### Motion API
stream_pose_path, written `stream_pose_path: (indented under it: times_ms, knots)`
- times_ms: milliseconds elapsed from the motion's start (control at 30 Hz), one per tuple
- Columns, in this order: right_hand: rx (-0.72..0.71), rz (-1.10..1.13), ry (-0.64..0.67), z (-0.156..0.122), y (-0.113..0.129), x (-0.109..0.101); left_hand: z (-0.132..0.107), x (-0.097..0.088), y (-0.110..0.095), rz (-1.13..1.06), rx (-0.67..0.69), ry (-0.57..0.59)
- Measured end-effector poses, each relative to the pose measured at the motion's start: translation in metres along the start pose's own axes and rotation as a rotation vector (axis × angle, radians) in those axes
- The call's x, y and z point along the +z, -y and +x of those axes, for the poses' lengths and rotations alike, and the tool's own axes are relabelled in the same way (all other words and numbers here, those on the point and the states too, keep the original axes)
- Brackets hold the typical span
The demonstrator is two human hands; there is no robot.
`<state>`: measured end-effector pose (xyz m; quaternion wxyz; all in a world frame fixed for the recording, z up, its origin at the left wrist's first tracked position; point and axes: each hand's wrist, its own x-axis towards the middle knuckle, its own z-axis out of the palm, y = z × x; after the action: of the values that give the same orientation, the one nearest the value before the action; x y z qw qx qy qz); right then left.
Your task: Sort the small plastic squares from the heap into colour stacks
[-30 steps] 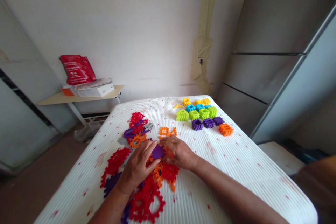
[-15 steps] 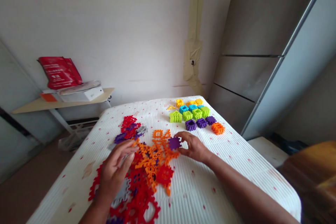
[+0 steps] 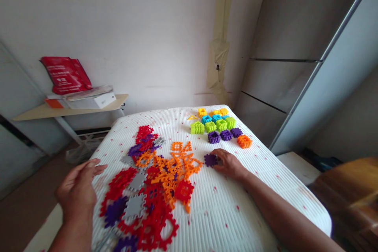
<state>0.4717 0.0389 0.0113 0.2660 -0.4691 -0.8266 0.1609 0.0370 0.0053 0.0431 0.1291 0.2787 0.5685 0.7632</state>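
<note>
A heap of flat interlocking plastic tiles (image 3: 159,181), red, orange, purple and grey, lies on the white ribbed mattress (image 3: 236,212). My right hand (image 3: 228,163) rests on the mattress right of the heap, its fingers closed on a small purple tile (image 3: 210,160). My left hand (image 3: 78,187) hovers at the mattress's left edge, fingers apart and holding nothing, just left of the red tiles. Built cubes (image 3: 220,128) in yellow, blue, green, purple and orange stand in rows at the far right corner.
A low wooden shelf (image 3: 71,111) by the wall carries a white box and a red bag (image 3: 66,75). A grey wardrobe door (image 3: 327,82) stands on the right. The floor lies to the left of the mattress.
My right hand has carried the purple tile to the right and down onto the mattress. My left hand has drawn back from the heap to the left edge and opened.
</note>
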Motion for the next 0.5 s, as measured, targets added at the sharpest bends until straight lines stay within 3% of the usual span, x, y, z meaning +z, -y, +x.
stream_pose_path:
  times_ms: [100, 233, 500]
  knots:
    - [-0.015, 0.008, -0.021, -0.001, -0.001, -0.001, 0.014, -0.008, 0.013, 0.013, -0.054, -0.090]
    - [0.074, -0.027, -0.009, -0.003, 0.003, -0.004, 0.019, -0.014, 0.019, 0.042, -0.079, -0.168]
    - [0.301, -0.396, -0.050, -0.002, 0.036, 0.005, 0.016, -0.019, 0.018, 0.102, -0.115, -0.169]
